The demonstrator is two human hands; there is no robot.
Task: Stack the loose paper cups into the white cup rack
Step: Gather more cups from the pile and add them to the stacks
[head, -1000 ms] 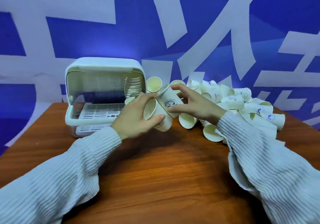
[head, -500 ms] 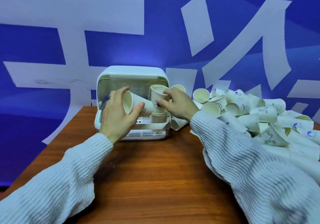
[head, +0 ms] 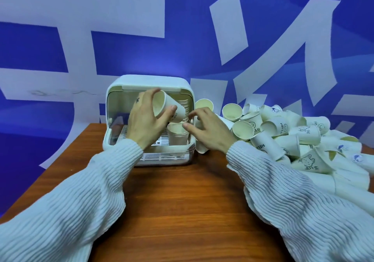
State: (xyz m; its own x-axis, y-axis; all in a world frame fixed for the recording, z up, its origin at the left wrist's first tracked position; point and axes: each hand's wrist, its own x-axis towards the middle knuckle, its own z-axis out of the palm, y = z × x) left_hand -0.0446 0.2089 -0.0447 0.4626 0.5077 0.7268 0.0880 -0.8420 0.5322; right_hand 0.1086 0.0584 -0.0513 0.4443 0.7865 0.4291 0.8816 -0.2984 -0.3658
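The white cup rack (head: 149,81) stands at the table's far edge with its front open. My left hand (head: 143,124) grips a paper cup (head: 169,107) tilted on its side in front of the opening. Just below that cup, a short stack of cups (head: 178,137) stands upright at the rack's front right. My right hand (head: 210,132) is beside this stack with its fingers spread and nothing in them; thumb and forefinger are at the stack's rim. Whether they touch it I cannot tell. A taller stack (head: 186,106) leans inside the rack at the back right.
A big pile of loose paper cups (head: 283,132) covers the table's right side, from beside the rack to the right edge. The brown wooden table (head: 182,201) ends at its left edge close to the rack. A blue and white wall stands behind.
My right hand has set its cup on the short stack in the rack and let go. My left hand has lifted its cup higher, toward the rack's opening.
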